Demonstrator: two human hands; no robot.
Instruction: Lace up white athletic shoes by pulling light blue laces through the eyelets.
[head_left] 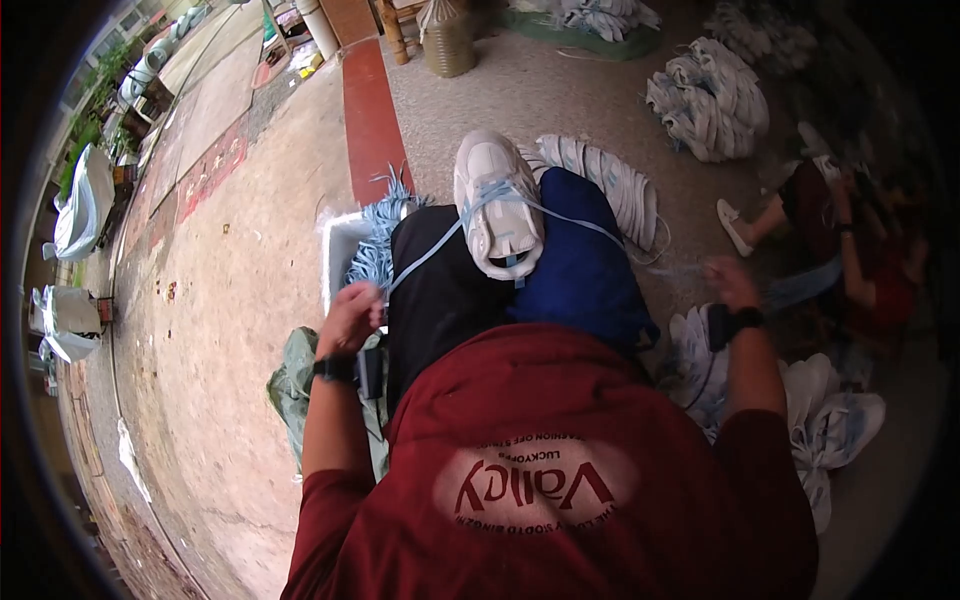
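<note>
white plastic sacks (72, 320) at left edge

Your shoe (497, 205) rests on your lap (520, 280). Around you, the speckled floor (560, 90) carries heaps of white shoes (712, 98), a white tub (340, 250) of blue laces (378, 245) and a green bag (290, 385).

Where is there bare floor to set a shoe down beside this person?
Bare concrete floor lies on the person's left, between the white tub of blue laces and the white sacks. The right is crowded: shoe piles lie beside the right hand. The lap holds the white shoe; the left hand pulls its lace.
</note>
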